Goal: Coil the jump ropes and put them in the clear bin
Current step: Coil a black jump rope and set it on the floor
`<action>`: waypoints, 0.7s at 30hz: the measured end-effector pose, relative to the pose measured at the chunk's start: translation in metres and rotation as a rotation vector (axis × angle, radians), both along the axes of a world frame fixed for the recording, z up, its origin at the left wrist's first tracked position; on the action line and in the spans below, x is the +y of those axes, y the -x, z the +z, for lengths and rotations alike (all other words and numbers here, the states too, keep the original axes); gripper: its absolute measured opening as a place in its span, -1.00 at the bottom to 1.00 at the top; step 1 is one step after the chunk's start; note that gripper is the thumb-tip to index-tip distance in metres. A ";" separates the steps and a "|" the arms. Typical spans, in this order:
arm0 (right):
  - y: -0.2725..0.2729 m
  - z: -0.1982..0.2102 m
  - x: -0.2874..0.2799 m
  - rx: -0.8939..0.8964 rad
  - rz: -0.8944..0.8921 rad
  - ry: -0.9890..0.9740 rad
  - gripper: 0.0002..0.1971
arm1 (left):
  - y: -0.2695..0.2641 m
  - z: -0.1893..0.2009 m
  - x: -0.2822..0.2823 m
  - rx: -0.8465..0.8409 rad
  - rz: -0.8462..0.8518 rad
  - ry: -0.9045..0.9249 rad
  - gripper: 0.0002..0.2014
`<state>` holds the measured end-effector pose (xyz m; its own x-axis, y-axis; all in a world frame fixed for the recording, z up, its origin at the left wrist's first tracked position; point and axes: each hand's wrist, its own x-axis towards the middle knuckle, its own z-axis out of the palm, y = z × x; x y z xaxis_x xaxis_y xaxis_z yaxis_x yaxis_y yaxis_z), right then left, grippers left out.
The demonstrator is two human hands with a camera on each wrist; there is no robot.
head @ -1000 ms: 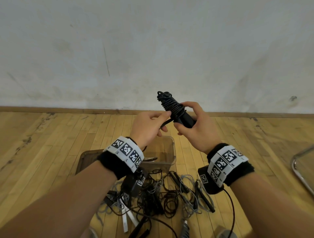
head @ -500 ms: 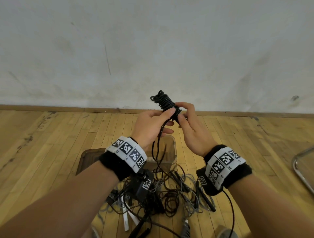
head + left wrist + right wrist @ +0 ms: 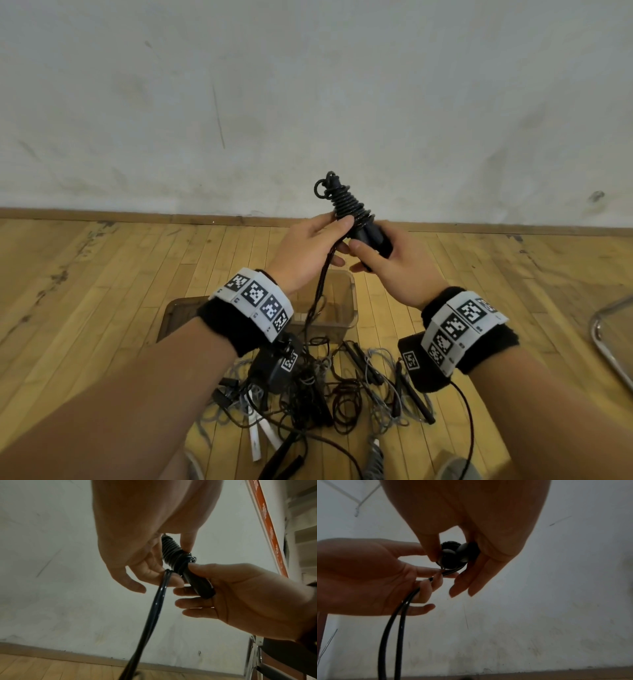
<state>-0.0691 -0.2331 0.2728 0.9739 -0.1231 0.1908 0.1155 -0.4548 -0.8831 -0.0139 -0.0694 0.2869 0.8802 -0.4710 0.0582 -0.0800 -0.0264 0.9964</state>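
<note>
I hold a black jump rope up in front of the wall. Its two handles [image 3: 371, 236] lie side by side, with rope coiled tightly [image 3: 344, 202] round their upper part. My right hand [image 3: 368, 248] grips the handles [image 3: 200, 585] below the coil [image 3: 171, 549]. My left hand [image 3: 337, 241] pinches the doubled loose strand [image 3: 320, 287] beside the coil. That strand [image 3: 154, 609] hangs down toward the floor. The right wrist view shows the handle ends [image 3: 453, 555] and my left hand [image 3: 435, 577] on the strand [image 3: 402, 609]. The clear bin [image 3: 347, 308] stands on the floor below my hands.
A tangled pile of black and grey jump ropes [image 3: 329, 390] lies on the wooden floor just in front of the bin, with white handles [image 3: 255, 442] at its left. A metal chair frame [image 3: 609, 346] stands at the right. The wall is close behind.
My right hand has slid from the coil down onto the handles. The loose strand, short a second ago, now hangs long from my left fingers. The bundle stands more upright.
</note>
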 end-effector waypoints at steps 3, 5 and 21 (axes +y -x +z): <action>-0.002 -0.005 -0.003 -0.075 -0.100 0.086 -0.52 | -0.004 -0.001 0.001 0.018 0.061 -0.061 -0.68; -0.002 -0.005 -0.004 -0.102 -0.173 0.159 -0.52 | -0.006 -0.004 0.001 0.021 0.105 -0.081 -0.67; -0.003 -0.005 0.005 -0.113 -0.127 0.279 -0.36 | 0.002 -0.002 -0.004 0.143 0.186 0.105 -0.76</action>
<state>-0.0662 -0.2286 0.2674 0.9248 -0.1696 0.3406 0.1332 -0.6942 -0.7074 -0.0157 -0.0736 0.2852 0.9540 -0.2979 -0.0327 0.0581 0.0770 0.9953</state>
